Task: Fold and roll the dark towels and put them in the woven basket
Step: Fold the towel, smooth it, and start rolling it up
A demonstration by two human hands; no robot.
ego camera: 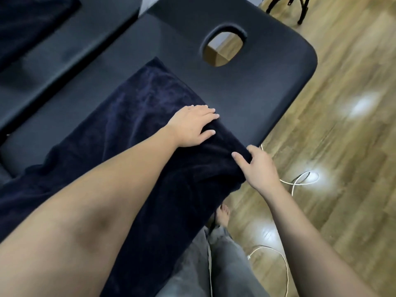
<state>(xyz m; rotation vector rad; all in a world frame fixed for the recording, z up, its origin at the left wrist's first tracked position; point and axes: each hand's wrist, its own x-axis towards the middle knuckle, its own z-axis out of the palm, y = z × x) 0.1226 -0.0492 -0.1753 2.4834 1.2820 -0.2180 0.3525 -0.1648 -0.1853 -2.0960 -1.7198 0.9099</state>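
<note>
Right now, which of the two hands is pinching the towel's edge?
The right hand pinches the dark towel at the table's edge; the left hand only lies flat on it.

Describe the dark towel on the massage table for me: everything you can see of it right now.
The dark towel is navy, plush terry by the look of it, lying lengthwise and slightly rumpled on the black padded massage table, short of the face hole. Its near end hangs over the table's edge. The left hand presses flat on it with straight fingers; the right hand pinches its edge at the table's side. No roll is started.
</note>
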